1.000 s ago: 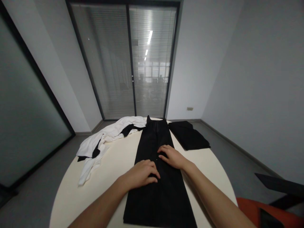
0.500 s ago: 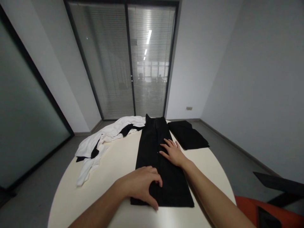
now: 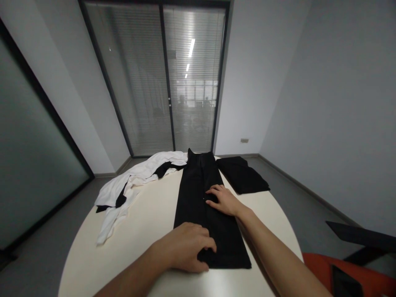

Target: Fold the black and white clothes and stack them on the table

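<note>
A pair of black trousers (image 3: 198, 181) lies flat and lengthwise on the table, its waist end at the far edge and its hems toward me. Over the near left part of the legs rests my left hand (image 3: 193, 247). Its fingers curl toward the thumb, but a gap stays between them at the hem. Farther up, on the right side of the cloth, lies my right hand (image 3: 225, 201), with its fingers bent and the thumb apart. Neither hand visibly grips any fabric. Part of the lower left leg is hidden by my left hand.
White clothing with black parts (image 3: 136, 173) is spread along the left side of the round cream table (image 3: 148, 222). A folded black garment (image 3: 243, 175) lies at the far right. Beyond the right edge stands an orange-red chair (image 3: 318, 268) with black armrests.
My left hand has shifted slightly right, its thumb now closer to the fingers. The fingers of my right hand, spread before, are now drawn together and more bent. The trousers look unchanged.
</note>
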Demonstrator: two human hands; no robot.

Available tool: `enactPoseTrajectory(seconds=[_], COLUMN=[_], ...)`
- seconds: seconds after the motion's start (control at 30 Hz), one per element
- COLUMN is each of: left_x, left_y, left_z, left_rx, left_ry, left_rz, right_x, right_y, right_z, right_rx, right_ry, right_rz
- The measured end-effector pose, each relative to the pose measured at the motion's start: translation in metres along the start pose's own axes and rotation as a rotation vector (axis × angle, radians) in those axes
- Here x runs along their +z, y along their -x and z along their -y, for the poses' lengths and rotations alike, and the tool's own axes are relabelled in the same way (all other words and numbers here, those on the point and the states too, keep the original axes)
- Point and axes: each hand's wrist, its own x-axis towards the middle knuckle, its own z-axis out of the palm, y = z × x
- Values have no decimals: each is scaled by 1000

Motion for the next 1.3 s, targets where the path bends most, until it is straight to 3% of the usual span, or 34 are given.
enactPoseTrajectory(seconds=[0.17,0.33,0.4,0.53,0.63,0.8,0.9,1.1,1.23,1.3], left_x=[2,4,6,7,6,13,22,27,19,10], left_y=[-2,-3,-4,-7,-11,-17,-19,-21,-21,-15], left_z=[-5,-1,4,16,25,40,50,61,63,64], left_rx=[28,-33,-84,-245,-338,-410,-431,-543,-567,-547], left_ry=[-69,106,207,463,692,965,1112,1070,1029,1079], left_rz=[-22,-83,-120,-122,-123,-278,-320,-404,-497,-489], right_x=[-3,-14,-23,-43,-50,-43,-34,-27,-27,-27], right_y=[0,0,3,14,21,19,16,13,12,10], right_z=[2,7,12,31,48,59,54,45,43,40], right_rx=[-18,-32,-7,44,72,40,-27,-98,-114,-99], right_ry=[-10,-134,-276,-582,-582,-351,-395,-543,-627,-693], right_rz=[0,33,144,515,672,591,538,426,363,334])
